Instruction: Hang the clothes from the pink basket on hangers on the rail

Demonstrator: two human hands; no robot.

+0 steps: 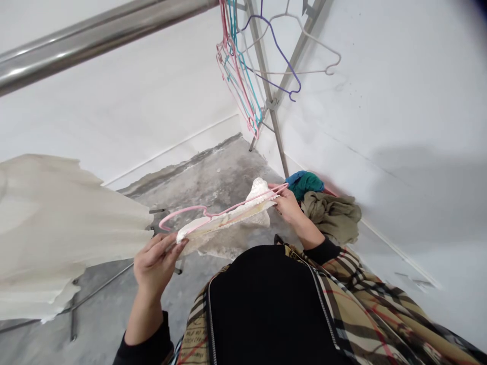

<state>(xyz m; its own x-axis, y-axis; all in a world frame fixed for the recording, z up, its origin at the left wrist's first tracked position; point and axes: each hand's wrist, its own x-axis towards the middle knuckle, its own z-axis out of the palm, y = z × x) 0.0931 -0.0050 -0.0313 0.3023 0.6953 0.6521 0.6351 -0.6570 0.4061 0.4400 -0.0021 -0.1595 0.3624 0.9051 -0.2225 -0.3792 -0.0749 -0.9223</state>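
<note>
A pink wire hanger [198, 210] lies stretched between my two hands with a white lacy garment [236, 218] draped along it. My left hand [155, 263] is closed on the near end of the garment and hanger, thumb pressing on the cloth. At the far end, my right hand [287, 205] pinches the hanger's corner and the garment's edge. Both hands are held over the concrete floor [213, 177].
A cream garment [57, 228] hangs at the left under a steel rail [95, 35]. Several coloured hangers [243, 76] hang on the rack at the far corner. A pile of clothes, teal [304, 183] and olive [335, 215], lies on the floor by the white wall.
</note>
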